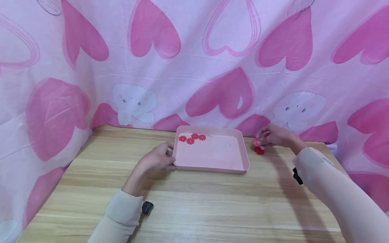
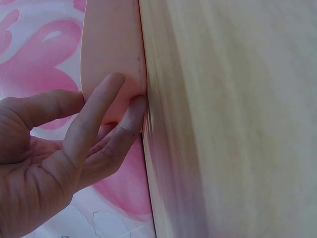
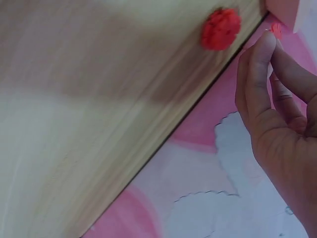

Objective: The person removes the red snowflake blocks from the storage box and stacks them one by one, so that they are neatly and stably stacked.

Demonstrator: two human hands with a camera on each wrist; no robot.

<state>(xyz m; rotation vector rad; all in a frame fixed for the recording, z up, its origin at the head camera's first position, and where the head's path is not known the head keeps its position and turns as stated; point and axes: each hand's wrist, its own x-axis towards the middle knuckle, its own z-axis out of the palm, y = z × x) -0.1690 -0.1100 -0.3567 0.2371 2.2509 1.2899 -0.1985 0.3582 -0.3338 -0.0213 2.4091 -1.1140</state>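
My left hand (image 1: 158,156) holds the left front corner of a shallow pink tray (image 1: 212,153); in the left wrist view its thumb and fingers lie against the outer wall (image 2: 111,39). Several red flower-shaped pieces (image 1: 190,141) lie inside the tray, toward its back left. To the right of the tray, my right hand (image 1: 271,136) pinches a red flower-shaped piece (image 3: 276,30) between thumb and fingertips. Just below those fingertips, a small stack of red flower-shaped pieces (image 1: 259,150) stands on the table.
The wooden table (image 1: 194,209) has its back edge against a pink cloth (image 1: 170,77) printed with hearts, which also hangs at the left and right sides. Black wrist straps (image 1: 147,208) show by both sleeves.
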